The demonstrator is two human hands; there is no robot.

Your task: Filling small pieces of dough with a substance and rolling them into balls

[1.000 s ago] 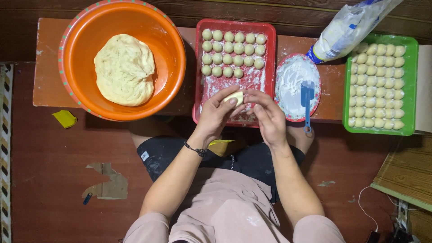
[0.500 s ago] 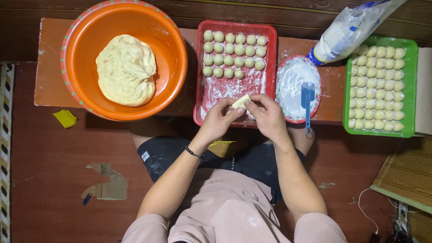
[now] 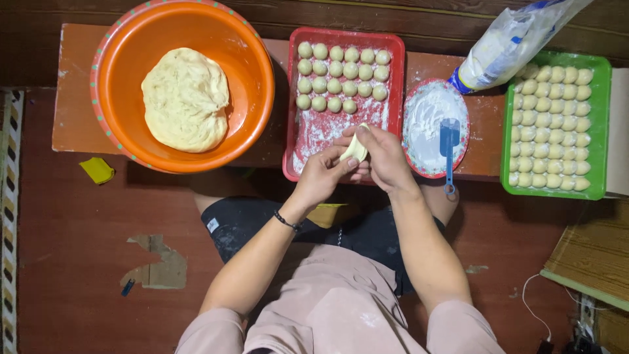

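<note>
Both hands, left hand [image 3: 321,176] and right hand [image 3: 383,157], pinch 1 dough piece [image 3: 356,149], apparently shaping it, over the red tray [image 3: 291,118] at the surface's near edge.

Red tray [image 3: 393,78] front floured, bare; dough balls [image 3: 341,75] behind.

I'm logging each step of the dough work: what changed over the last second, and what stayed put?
Both hands, left hand and right hand, kept hold of the small dough piece, turning it between the fingers; it went from lying low to standing more on end over the red tray. The orange bowl, flour plate, blue scraper and green tray did not move.
</note>
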